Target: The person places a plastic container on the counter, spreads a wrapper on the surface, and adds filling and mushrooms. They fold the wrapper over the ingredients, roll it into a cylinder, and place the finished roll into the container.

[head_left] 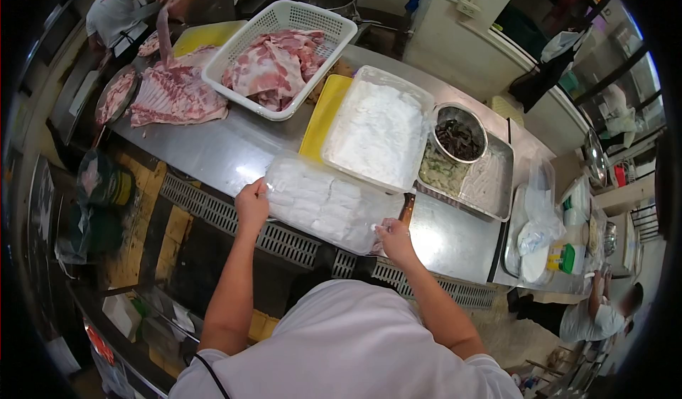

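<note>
Both hands grip a clear bag (323, 203) of white blocks: left hand (251, 206) at one end, right hand (393, 237) pinching the other. It looks heavy, slippery and saggy, so supporting it underneath seems wise.

Both hands grip a clear tray (323, 203) of white pieces.

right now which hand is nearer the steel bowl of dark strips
Right. The right hand grips the near corner of the clear plastic tray, just below and left of the steel bowl. The left hand holds the tray's opposite end, much farther left.
</note>
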Motion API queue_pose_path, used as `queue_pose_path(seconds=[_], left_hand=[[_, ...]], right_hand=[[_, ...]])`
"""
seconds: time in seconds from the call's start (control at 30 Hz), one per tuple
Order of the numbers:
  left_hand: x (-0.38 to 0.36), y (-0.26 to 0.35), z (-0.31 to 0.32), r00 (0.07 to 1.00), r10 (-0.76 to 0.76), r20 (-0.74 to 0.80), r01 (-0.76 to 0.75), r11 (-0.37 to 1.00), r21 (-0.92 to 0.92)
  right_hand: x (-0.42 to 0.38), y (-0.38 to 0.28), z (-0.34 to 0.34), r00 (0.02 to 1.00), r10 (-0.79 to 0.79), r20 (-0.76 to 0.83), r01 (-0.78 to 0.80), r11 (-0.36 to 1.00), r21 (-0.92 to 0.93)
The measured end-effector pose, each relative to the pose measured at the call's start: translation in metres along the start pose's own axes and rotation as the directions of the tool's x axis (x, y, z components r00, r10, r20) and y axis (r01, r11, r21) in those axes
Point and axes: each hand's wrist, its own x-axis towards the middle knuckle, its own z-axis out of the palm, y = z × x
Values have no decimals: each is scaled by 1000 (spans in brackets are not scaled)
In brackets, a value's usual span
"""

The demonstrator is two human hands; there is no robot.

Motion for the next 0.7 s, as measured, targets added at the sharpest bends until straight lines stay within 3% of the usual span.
queue_pose_path(seconds=[0.17, 0.3, 0.4, 0.5, 0.6, 0.7], left_hand=[[1, 7, -11, 999, 25, 20, -28, 988, 151], [-9, 3, -5, 989, 141, -51, -126, 966, 226], [-14, 0, -6, 974, 216, -74, -192, 949, 250], [-16, -8, -4, 959, 271, -82, -239, 930, 279], [-14, -9, -3, 955, 286, -80, -254, 928, 273], [-11, -9, -1, 959, 277, -66, -254, 936, 243]], right_hand=[[-3, 0, 5, 999, -51, 3, 50, 989, -141], [-22, -22, 9, 992, -126, -15, 121, 972, -202], [-29, -29, 13, 994, -81, -70, 59, 961, -270], [-12, -3, 11, 954, -292, -66, 228, 850, -475], [-13, -2, 11, 928, -361, -92, 257, 799, -543], [-6, 6, 11, 973, -195, -121, 138, 919, -369]])
